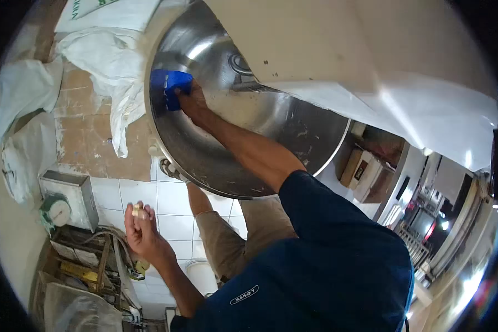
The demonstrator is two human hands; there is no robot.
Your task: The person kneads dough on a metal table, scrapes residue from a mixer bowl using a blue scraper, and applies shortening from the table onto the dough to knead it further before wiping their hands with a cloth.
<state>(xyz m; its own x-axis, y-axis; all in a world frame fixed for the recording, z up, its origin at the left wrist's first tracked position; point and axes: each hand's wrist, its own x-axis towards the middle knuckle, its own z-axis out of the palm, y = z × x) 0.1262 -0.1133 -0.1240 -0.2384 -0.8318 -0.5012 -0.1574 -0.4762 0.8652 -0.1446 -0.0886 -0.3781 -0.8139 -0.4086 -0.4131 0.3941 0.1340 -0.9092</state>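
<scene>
Inside a large steel mixing bowl (310, 155), my right hand (192, 99) grips a flat blue scraper (171, 83) against the upper left wall. Its fingers are closed on the scraper and partly hidden behind it. A thin pale residue (243, 108) coats the bowl's bottom, with streaks on the wall. To the left and outside the bowl, my left hand (141, 229) is raised over the tiled floor. Its fingers are curled around a small pale yellow piece (137, 209), whose kind I cannot make out.
A big white machine housing (370, 61) overhangs the bowl's right side. White sacks (102, 50) lie on cardboard (83, 133) at the left. Below them stands a dial scale (69, 202), near a wooden crate (85, 257). A white bucket (202, 274) stands by my legs.
</scene>
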